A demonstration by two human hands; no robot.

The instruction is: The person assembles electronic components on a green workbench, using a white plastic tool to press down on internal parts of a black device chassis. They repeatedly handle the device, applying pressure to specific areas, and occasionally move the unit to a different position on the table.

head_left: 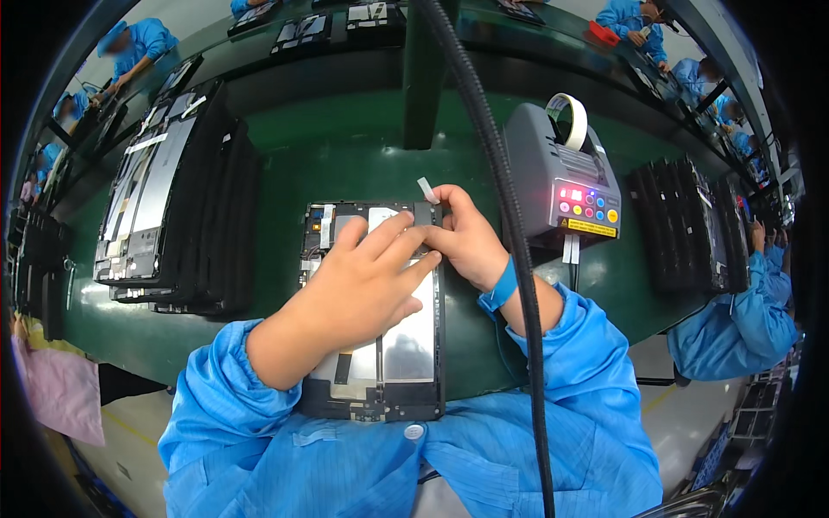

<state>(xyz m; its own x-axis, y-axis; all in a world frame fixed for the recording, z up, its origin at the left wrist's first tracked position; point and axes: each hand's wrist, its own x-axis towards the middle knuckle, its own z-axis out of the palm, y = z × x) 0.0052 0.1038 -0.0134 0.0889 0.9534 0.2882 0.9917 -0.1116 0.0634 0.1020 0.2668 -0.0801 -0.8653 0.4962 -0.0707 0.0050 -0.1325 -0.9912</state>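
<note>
The surface (345,147) is gleaming green, a post (423,95) is rising at its back, and pale floor (678,423) is showing either side.

Two bare hands working over an opened tablet (409,350) on a green table (289,151)
The left hand (363,281) is spreading over its upper half; the right hand (471,242) is reaching its top right corner, a pale tape strip (426,189) touching the index fingertip. A grey tape dispenser (537,173) is standing to the right.
</note>
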